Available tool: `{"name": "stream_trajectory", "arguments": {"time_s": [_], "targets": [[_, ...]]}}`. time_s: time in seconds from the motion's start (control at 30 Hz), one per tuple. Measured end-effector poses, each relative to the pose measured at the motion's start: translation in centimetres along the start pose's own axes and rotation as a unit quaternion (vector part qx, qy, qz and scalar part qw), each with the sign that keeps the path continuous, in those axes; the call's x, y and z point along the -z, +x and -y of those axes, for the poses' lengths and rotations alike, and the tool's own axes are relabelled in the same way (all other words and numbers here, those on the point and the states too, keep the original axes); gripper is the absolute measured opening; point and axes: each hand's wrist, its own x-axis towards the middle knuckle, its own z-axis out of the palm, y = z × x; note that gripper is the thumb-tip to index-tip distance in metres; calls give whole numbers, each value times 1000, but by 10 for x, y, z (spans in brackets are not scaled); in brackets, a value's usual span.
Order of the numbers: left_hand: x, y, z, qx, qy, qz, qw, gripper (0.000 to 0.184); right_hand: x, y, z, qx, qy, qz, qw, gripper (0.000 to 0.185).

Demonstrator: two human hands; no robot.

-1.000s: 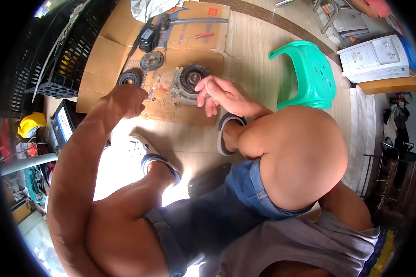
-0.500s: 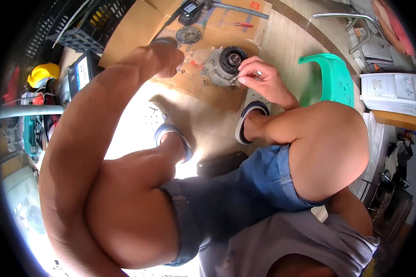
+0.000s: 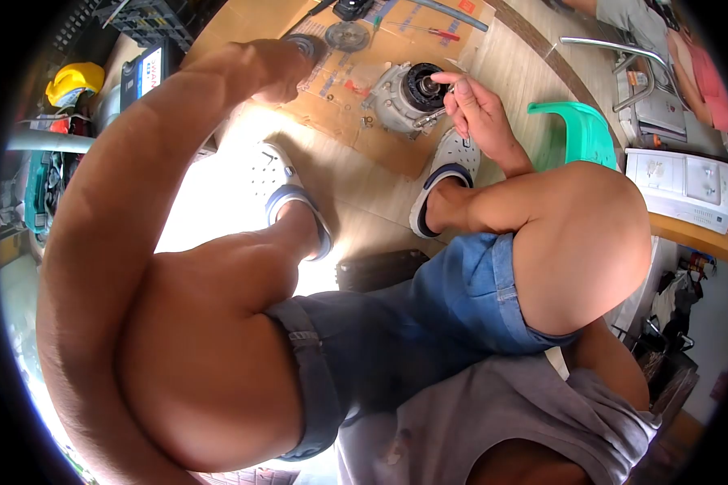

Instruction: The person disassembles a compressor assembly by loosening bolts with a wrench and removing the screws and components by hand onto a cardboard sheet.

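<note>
The round grey metal housing with a black ring on top (image 3: 396,101) sits on a flattened sheet of brown cardboard (image 3: 340,125); the right hand (image 3: 481,113) is just beside it on its right, fingers partly curled and the index fingertip at the black ring; whether those fingers pinch anything, I cannot tell. The left hand (image 3: 279,73) is to the left of the housing, over the near edge of a dark, round, ring-shaped part (image 3: 305,44); its fingertips are hidden, so its grip cannot be told.

Beyond the housing and to its left lies a flat, dark grey metal disc (image 3: 348,36); a thin screwdriver with a red handle (image 3: 445,35) lies beyond the housing; farther out is a long grey bar (image 3: 457,14), cut off in part by the edge of the view. Small metal pieces (image 3: 366,122) lie on the cardboard near the housing, on its left. A white clog with a dark blue strap (image 3: 459,153) is on the near side of the housing, toward the right; a bright green plastic stool (image 3: 584,133) stands to the right of the housing, well apart from it; another person (image 3: 704,77) shows in part farther right.
</note>
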Motion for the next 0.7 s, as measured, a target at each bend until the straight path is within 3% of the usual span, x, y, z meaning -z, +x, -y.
{"name": "stream_trajectory", "arguments": {"time_s": [0.07, 0.17, 0.33, 0.47, 0.67, 0.7], "targets": [[-3, -5, 0, -3, -8, -3, 1000, 33, -4, 0, 7, 52, -151, 22, 987, 34], [-2, -7, -1, 7, -19, 15, 1000, 34, -7, 5, -8, 157, -125, 44, 979, 31], [9, -19, -9, 36, -32, 36, 998, 35, -4, -1, -13, 62, 72, 12, 995, 33], [2, -12, -4, 23, -30, 33, 999, 34, -10, -10, 3, -37, 250, -66, 965, 38], [3, -6, -7, 4, 2, 37, 999, 34, 10, -1, -25, -48, 296, -33, 954, 45], [3, -6, -7, 4, -2, 34, 999, 34, 11, -1, -27, -48, 234, -30, 971, 44]]}}
